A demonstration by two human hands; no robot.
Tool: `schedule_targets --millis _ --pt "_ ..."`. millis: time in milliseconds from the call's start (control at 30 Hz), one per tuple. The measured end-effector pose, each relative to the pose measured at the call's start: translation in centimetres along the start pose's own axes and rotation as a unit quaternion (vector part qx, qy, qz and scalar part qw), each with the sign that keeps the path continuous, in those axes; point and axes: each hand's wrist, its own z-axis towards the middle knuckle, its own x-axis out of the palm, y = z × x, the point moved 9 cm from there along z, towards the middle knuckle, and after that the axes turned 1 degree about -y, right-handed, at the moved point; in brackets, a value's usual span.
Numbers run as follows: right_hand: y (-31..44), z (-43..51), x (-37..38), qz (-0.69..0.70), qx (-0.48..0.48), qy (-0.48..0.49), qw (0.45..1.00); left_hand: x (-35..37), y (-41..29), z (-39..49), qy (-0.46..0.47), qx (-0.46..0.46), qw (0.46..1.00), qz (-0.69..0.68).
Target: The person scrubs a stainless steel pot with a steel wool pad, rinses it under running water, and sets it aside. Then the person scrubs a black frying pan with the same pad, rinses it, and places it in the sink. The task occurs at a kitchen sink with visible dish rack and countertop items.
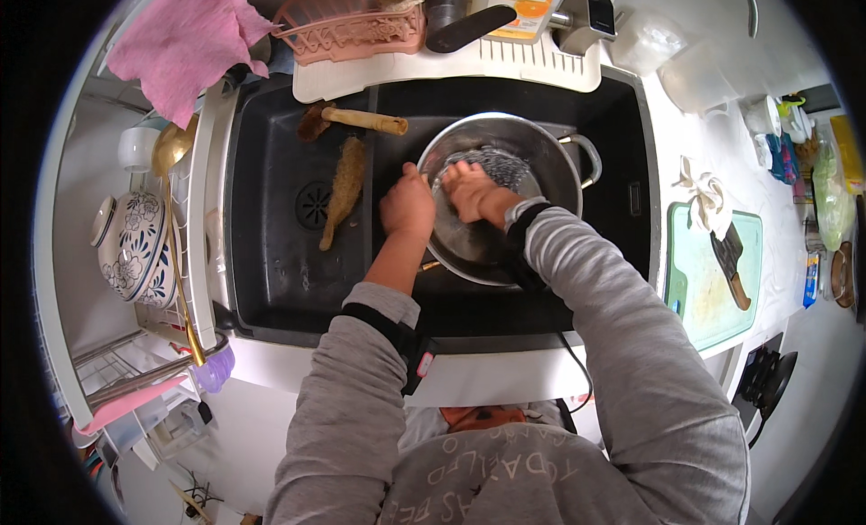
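Note:
A stainless steel pot (467, 268) stands in the right part of the black double sink (284, 308). My left hand (409, 203) is closed on the pot's left side, hiding that side's handle. Inside the pot, my right hand (470, 187) presses down with its fingers over a grey, metallic-looking scouring cloth (504, 166). Much of the cloth lies beneath the hand. The pot's other loop handle (592, 161) points right. Left of the pot are a wooden-handled brush (365, 119) and a loofah-like scrubber (346, 187), which lies beside the drain (312, 206).
The faucet's dark spout (471, 29) reaches over a white drainboard (331, 85) behind the pot. A pink rack (352, 38) stands there too. To the right, a cleaver (731, 264) rests on a green cutting board (710, 322). A dish rack (203, 187) with a patterned bowl (132, 247) borders the left.

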Motion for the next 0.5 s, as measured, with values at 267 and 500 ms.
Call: schedule_targets --millis 267,500 --pt "8.5 -5.9 4.2 -0.121 -0.297 0.199 0.926 -0.4 -0.1 -0.2 0.007 -0.008 1.000 -0.006" --pt "4.0 -8.6 2.1 0.007 0.029 0.167 0.985 -0.5 -0.1 -0.4 0.007 -0.006 1.000 0.001"
